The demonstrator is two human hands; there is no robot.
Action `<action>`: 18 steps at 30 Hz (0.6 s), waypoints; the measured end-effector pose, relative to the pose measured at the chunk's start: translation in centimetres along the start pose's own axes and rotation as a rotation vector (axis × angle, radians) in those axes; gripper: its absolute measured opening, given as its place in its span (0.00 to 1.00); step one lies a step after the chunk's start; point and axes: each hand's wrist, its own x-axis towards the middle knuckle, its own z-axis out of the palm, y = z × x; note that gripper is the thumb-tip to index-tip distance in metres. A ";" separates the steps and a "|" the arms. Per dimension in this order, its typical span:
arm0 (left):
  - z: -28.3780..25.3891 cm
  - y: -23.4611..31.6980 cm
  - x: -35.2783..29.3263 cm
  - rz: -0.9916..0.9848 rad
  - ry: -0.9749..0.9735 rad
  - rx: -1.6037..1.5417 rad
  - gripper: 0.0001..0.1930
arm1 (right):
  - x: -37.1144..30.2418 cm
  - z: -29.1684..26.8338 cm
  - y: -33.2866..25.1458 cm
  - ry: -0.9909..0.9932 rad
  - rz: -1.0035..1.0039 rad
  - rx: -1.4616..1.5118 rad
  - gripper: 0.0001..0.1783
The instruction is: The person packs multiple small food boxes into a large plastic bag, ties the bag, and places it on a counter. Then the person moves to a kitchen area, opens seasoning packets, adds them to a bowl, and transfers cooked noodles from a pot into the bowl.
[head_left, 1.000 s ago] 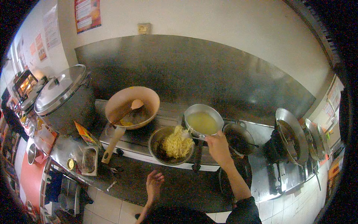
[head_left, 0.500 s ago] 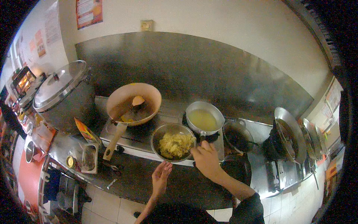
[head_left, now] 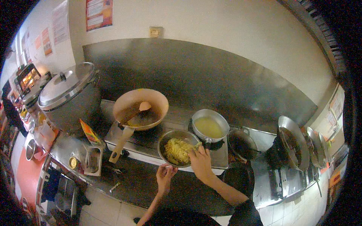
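Note:
A steel bowl (head_left: 161, 140) with pale yellow noodles (head_left: 176, 150) stands at the front of the stove. My right hand (head_left: 201, 161) reaches over the bowl's right rim, its bent fingers closed on the edge of the noodles. At the bowl's near rim is my left hand (head_left: 164, 177), fingers curled together around something small and whitish that I cannot make out. Behind the bowl to the right, a saucepan (head_left: 210, 124) holds a cloudy yellowish liquid, its dark handle (head_left: 207, 144) pointing toward me beside my right hand.
A wok (head_left: 141, 98) with a ladle (head_left: 144, 106) in it sits at the back left, its wooden handle (head_left: 121, 146) pointing forward. Farther left stand a large lidded pot (head_left: 73, 100) and a rectangular container (head_left: 98, 160). Dark pans (head_left: 241, 142) and another wok (head_left: 292, 145) are at right.
My right hand has moved left, from by the saucepan handle to the noodles. My left hand's fingers have curled closed at the bowl's near rim. The whole view has shifted slightly.

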 end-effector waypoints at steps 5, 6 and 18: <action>-1.1 -1.4 -0.5 0.056 -0.012 -0.059 0.16 | 0.2 -5.3 0.1 -0.209 0.072 0.043 0.07; -1.1 -1.5 -0.7 0.047 0.004 -0.080 0.18 | 0.8 -6.5 0.6 -0.250 0.105 0.010 0.06; 1.0 0.0 0.3 -0.250 -0.150 -0.081 0.39 | -0.1 0.6 0.0 0.018 0.025 -0.032 0.04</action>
